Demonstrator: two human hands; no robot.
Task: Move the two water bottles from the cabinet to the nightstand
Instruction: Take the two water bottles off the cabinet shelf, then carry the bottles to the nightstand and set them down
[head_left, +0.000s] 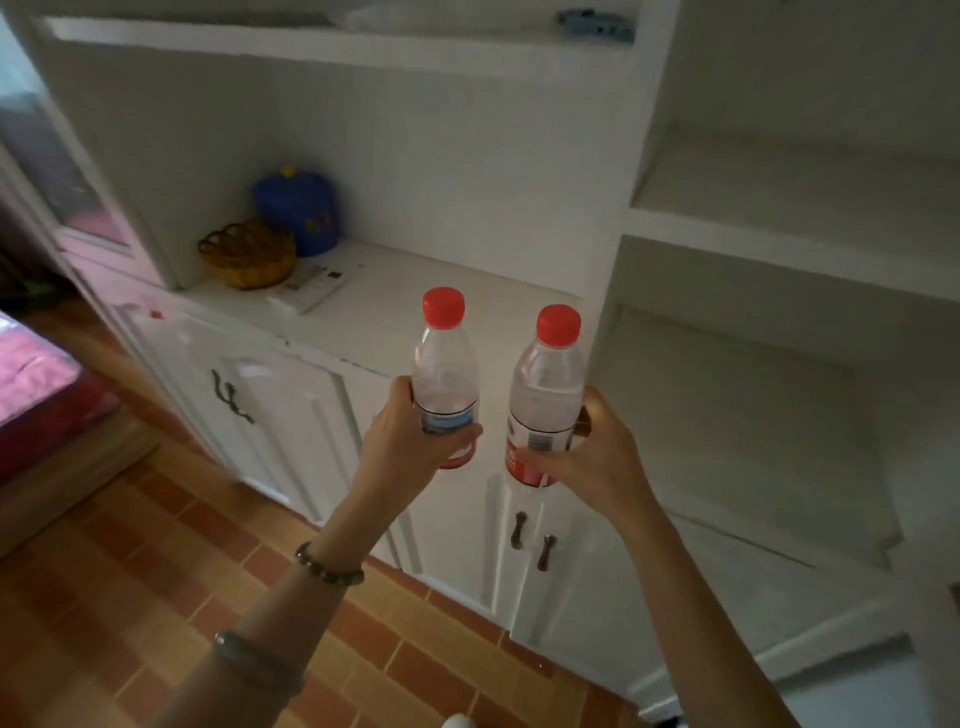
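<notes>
Left hand (415, 441) is wrapping its fingers (462, 432) around one water bottle (444, 379); right hand (587, 457) is clasping the other bottle (545, 395), both held upright in the air in front of the cabinet (291, 415), clear of its surface (415, 291). Nightstand is not showing. Risks: low grips near the labels are leaving top-heavy bottles free to tip or slip; the bottles, near each other, may be knocking together during the turn.

A round blue plastic container (297, 210) with a yellow knob stands far left on the white shelf, touching a woven brown wicker basket (248, 254) just in front of it. A white paper booklet (310, 288) lies flat to the basket's right. Orange-brown floor tiles (130, 571) cover the near left.
</notes>
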